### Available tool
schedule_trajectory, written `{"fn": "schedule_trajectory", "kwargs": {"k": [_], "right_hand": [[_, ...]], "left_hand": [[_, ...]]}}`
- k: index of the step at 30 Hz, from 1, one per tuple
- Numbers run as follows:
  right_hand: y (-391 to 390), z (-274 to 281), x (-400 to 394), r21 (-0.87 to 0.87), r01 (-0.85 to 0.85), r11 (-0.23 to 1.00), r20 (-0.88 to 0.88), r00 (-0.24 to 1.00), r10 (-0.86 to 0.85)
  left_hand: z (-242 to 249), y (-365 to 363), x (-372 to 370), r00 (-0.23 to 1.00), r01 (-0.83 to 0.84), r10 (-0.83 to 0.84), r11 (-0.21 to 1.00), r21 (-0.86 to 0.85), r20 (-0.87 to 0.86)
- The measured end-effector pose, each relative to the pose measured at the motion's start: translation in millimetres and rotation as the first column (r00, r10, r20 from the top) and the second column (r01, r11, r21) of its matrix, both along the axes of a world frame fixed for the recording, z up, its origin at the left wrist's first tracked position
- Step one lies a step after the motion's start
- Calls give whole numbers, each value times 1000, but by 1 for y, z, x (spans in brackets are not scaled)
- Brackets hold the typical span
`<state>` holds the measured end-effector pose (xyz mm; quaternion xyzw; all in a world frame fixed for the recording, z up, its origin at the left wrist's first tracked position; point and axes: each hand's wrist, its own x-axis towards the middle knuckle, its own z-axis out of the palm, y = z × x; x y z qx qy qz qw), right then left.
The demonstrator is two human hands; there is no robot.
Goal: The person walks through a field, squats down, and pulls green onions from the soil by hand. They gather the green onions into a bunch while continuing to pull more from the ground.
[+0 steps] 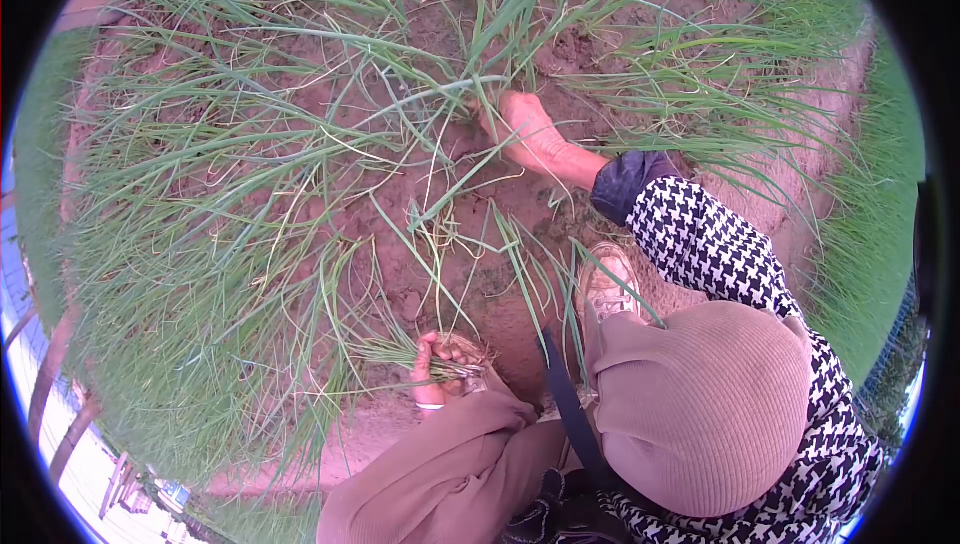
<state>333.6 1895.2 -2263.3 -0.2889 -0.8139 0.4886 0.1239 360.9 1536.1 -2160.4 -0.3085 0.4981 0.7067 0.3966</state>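
Note:
My left hand (440,369), low in the view beside my bent knee, is closed around a small bunch of green onions (390,349). The thin roots of the bunch stick out to the right of my fingers, and the green leaves point left. Farther up, my right hand (525,134) reaches in at the base of a clump of green onions (490,54) growing in the soil. Its fingers are curled around the stems at ground level, with the fingertips partly hidden by leaves and soil.
Green onions (210,174) cover much of the soil bed on the left, with more rows at the upper right (700,64). Loose leaves lie on the brown soil (490,279) between my hands. My shoe (610,284) stands beside them. Grass (880,244) borders the bed's right side.

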Motion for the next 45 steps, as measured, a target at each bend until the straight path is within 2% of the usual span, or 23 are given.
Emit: {"fn": "schedule_trajectory", "kwargs": {"k": [3, 4, 7, 8, 9, 11, 12, 15, 16, 18, 20, 23, 24, 27, 31, 35, 40, 43, 44, 45], "right_hand": [[8, 5, -4, -55, 104, 993, 86, 991, -99], [12, -2, -5, -144, 183, 973, 141, 977, -162], [14, 8, -12, -74, 79, 994, 48, 996, -75], [9, 9, -13, -127, 63, 990, -12, 998, -65], [7, 7, -14, 0, -36, 999, -119, 992, 35], [2, 0, -13, 277, -187, 942, -284, 921, 267], [0, -3, -11, 203, -296, 933, -245, 907, 341], [-5, -11, -11, 300, -209, 931, -316, 899, 304], [-2, -14, -12, 287, -226, 931, -286, 907, 308], [-1, -2, -18, -13, -206, 979, -118, 972, 203], [3, -13, -23, -98, -133, 986, -113, 986, 122], [15, -15, -40, -342, -98, 934, -27, 995, 95], [18, -9, -44, -422, -71, 904, 68, 992, 110], [16, 3, -54, -178, -163, 970, 76, 981, 179], [15, 10, -82, 118, -387, 914, 25, 922, 387], [6, 15, -108, 117, -288, 951, 189, 946, 263], [2, 13, -129, 125, -223, 967, 158, 966, 203], [-1, 0, -133, 271, -168, 948, -12, 984, 178], [-1, -5, -136, 320, -140, 937, -125, 974, 188], [-2, -10, -132, 173, -108, 979, -164, 977, 137]], "left_hand": [[-2, -3, -3, 1000, 0, 0, 1000, 1, 6], [-2, -4, -4, 1000, -1, 1, 1000, 0, 8], [-2, -7, -7, 1000, 1, -1, 1000, 1, 13], [-3, -7, -8, 1000, 6, -6, 1000, 3, 15], [-3, -8, -10, 1000, 6, -6, 1000, 2, 16], [-3, -10, -12, 1000, 6, -6, 1000, 2, 16], [-4, -11, -13, 1000, 9, -9, 1000, 2, 15], [-4, -12, -15, 1000, 12, -12, 1000, -2, 25], [-4, -13, -15, 1000, 16, -16, 1000, -4, 23], [-6, -12, -16, 1000, 19, -19, 1000, -9, 24], [-7, -12, -16, 999, 23, -22, 1000, -13, 28], [-8, -10, -17, 999, 22, -21, 1000, -14, 37], [-8, -10, -17, 999, 21, -20, 1000, -15, 39], [-9, -7, -20, 999, 18, -17, 1000, -19, 38], [-8, -4, -23, 999, 14, -13, 1000, -26, 33], [-8, -4, -27, 999, 13, -12, 1000, -26, 30], [-7, -10, -34, 1000, 2, -2, 1000, -27, 30], [-9, -14, -37, 1000, 5, -4, 1000, -26, 26], [-8, -17, -37, 1000, 6, -5, 1000, -30, 22], [-9, -18, -38, 1000, 7, -6, 1000, -30, 21]]}}
